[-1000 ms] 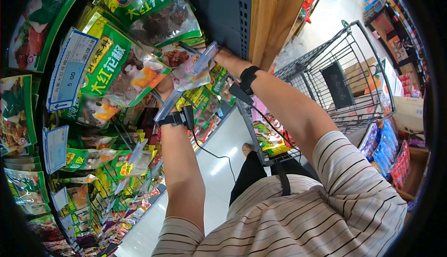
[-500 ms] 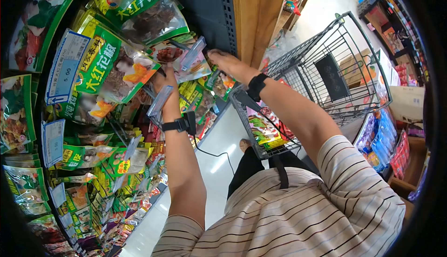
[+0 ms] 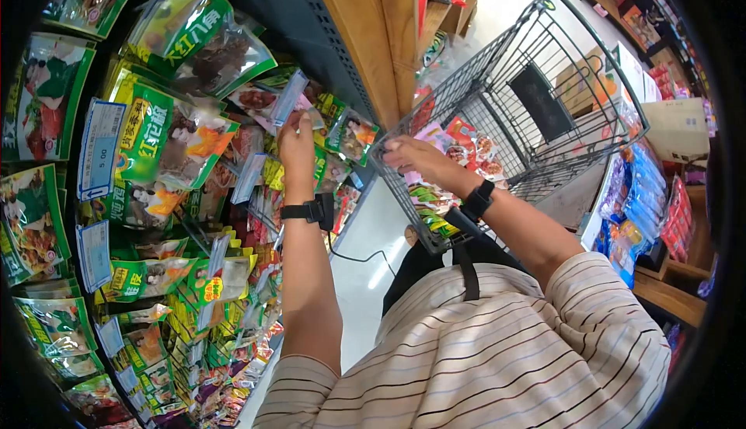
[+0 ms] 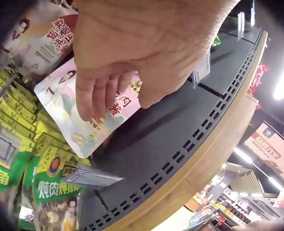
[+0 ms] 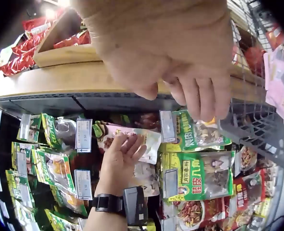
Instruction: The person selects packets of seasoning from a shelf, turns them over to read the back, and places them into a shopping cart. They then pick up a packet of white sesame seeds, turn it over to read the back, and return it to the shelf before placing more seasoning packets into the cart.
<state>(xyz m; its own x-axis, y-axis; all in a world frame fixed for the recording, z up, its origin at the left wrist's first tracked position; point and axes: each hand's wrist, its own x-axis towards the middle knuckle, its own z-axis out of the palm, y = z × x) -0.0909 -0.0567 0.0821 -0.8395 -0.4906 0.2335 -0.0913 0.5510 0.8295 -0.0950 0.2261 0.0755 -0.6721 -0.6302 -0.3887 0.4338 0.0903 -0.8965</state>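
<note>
My left hand (image 3: 295, 145) is at the hanging packets. In the left wrist view, its loosely bent fingers lie over the front of a pink-and-white seasoning pouch (image 4: 79, 134), thumb apart from them. The right wrist view has the same pouch (image 5: 151, 139) hanging in the row, with the left fingertips at its face. My right hand (image 3: 420, 158) is over the near rim of the wire shopping cart (image 3: 641, 118). Nothing shows in its slightly bent fingers in the right wrist view. Green-and-yellow spice bags (image 3: 175, 134) hang left of my left hand.
Blue-edged price tags (image 3: 101, 149) stick out in front of the packets. A wooden shelf end (image 3: 365, 40) rises between the rack and the cart. Red and pink packets (image 3: 466, 145) lie in the cart. Blue bags (image 3: 645, 204) and cardboard boxes stand beyond it.
My right hand has come away from the shelf to the cart rim. The left hand has shifted among the price tags but stays by the pink-and-white pouch. The head view has turned rightward.
</note>
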